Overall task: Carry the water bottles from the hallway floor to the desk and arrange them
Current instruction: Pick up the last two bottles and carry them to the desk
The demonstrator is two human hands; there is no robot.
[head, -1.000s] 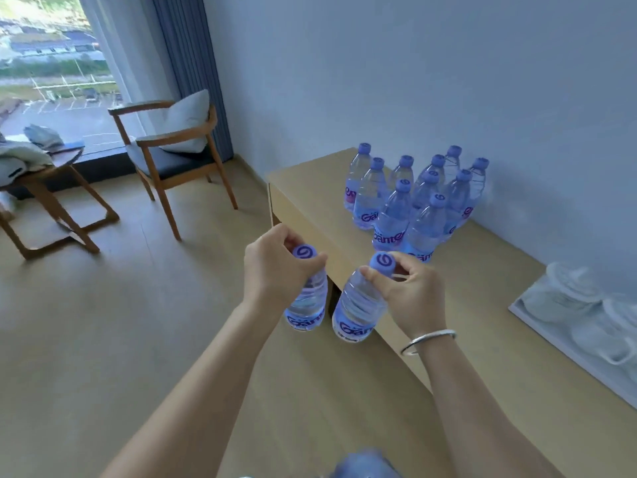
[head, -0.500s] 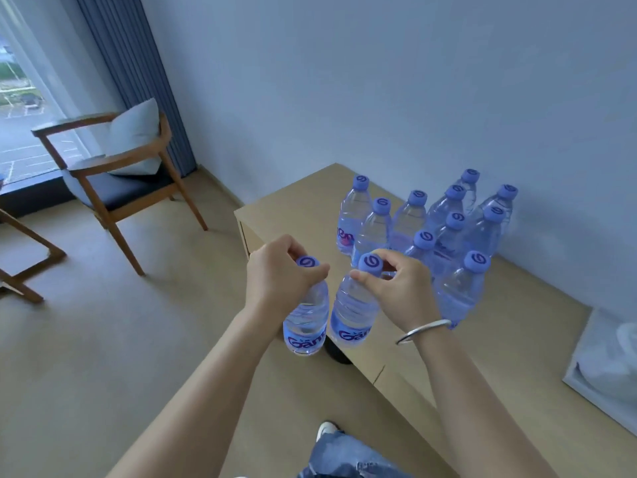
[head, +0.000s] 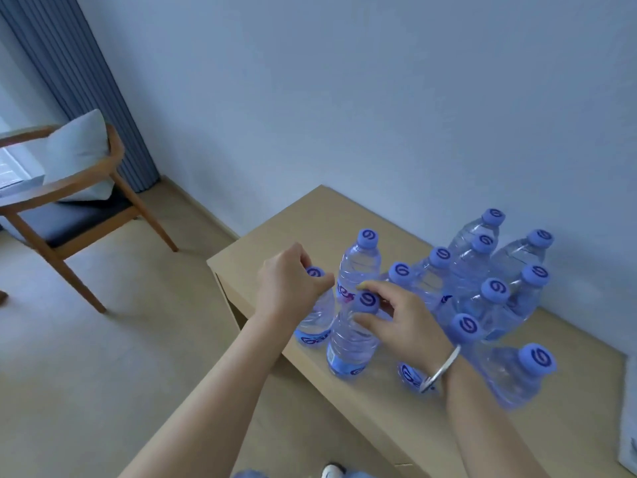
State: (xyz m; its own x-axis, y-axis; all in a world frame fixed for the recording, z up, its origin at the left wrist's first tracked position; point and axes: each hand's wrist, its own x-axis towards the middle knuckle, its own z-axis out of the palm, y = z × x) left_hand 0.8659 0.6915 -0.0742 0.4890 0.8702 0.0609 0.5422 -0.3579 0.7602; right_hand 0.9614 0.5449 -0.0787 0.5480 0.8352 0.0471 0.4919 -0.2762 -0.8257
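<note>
**Water bottles: both carried units at the desk's near-left corner, caps gripped**

Your left hand (head: 289, 288) is curled over the cap and shoulder of the left bottle (head: 315, 326); the fingers wrap the top from above and the cap shows just past the knuckles. Your right hand (head: 403, 322) pinches the cap of the right bottle (head: 348, 343), thumb on the near side and fingertips on the far side. Both grips are closed on their loads.

Each bottle hangs directly below its grip, long axis upright, the right one leaning slightly. Their bases are at or just above the desk (head: 310, 215) surface, close to its front-left edge; contact cannot be confirmed. The two stand just beside each other, almost touching.

Governing relation: the standing group of bottles (head: 482, 281) lies to the right and toward the wall. Your right hand is the nearer one to it; an upright bottle (head: 360, 267) stands immediately behind your knuckles.

Both forearms reach forward and slightly inward, wrists bent down; a bracelet (head: 444, 369) sits on the right wrist.

Judgement: the set-down is in hand. Slide or place both bottles inward, away from the edge, keeping them vertical. Risk: your right wrist is close to the neighbouring bottles and could knock them on withdrawal.
</note>
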